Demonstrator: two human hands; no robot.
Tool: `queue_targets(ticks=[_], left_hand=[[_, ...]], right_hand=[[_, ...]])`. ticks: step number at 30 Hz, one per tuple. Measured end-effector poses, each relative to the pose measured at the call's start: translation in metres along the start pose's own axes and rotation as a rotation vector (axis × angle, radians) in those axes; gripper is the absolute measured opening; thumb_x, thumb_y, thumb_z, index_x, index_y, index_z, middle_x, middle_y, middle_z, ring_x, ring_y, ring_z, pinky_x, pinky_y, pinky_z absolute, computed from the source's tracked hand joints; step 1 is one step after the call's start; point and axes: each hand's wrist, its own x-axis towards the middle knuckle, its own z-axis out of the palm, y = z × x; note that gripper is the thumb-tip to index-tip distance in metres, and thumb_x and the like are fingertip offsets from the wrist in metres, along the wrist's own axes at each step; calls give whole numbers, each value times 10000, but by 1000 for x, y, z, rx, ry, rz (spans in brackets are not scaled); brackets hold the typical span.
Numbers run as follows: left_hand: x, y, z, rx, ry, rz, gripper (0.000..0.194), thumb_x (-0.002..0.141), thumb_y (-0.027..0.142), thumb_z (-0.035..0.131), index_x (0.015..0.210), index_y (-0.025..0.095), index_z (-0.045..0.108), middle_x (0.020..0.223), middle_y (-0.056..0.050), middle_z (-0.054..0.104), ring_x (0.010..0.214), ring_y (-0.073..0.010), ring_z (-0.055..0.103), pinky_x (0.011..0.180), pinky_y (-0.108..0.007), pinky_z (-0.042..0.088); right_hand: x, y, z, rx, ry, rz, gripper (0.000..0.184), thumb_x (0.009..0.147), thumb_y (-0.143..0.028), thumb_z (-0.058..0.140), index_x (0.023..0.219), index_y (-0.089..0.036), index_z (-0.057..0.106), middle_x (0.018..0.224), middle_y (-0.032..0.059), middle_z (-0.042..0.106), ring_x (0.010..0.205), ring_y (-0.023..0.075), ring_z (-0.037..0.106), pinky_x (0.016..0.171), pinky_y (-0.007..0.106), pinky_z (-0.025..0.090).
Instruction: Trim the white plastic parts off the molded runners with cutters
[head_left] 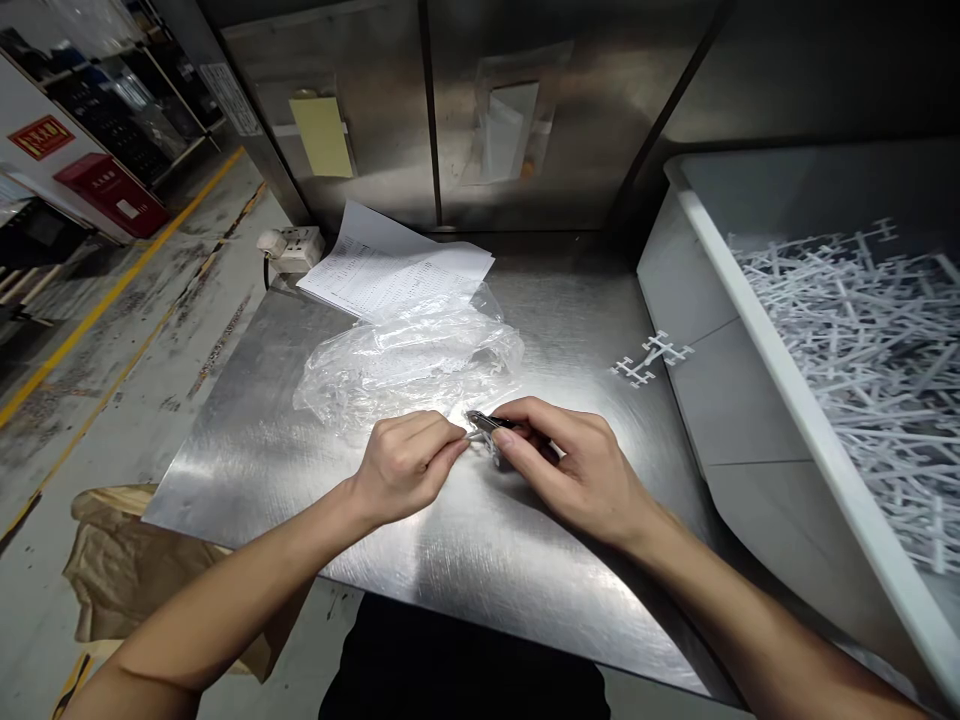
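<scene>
The left hand (411,462) pinches a small white plastic piece (477,436) over the shiny metal desk (262,460). The right hand (581,462) grips black-handled metal cutters (486,421) against it.

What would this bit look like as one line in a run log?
left hand: pinching small white piece | right hand: holding small cutters at piece | plastic bag: just beyond hands

a brown paper bag (124,570) lies on the floor (161,400) at near left. a red box (112,195) stands by the wall at far left.
</scene>
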Motion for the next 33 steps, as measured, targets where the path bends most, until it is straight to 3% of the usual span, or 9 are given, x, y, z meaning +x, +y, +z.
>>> queue_targets(ticks=[18,33], left_hand=[[1,0,-1,-26,4,-9,108,1088,156,631,1009,185,699,812,-19,753,690,-137,689,650,-265,525],[1,0,-1,-50,17,1,103,1081,149,655,995,175,705,817,-22,759,696,-136,702,654,-262,530]], right_hand=[[-1,0,-3,-43,3,-55,214,1097,-368,618,1116,-223,774,770,26,766,632,184,675,617,319,535],[-2,4,-5,-49,7,-128,152,1103,-295,646,1128,-183,746,775,-1,742,634,152,673,602,310,483]])
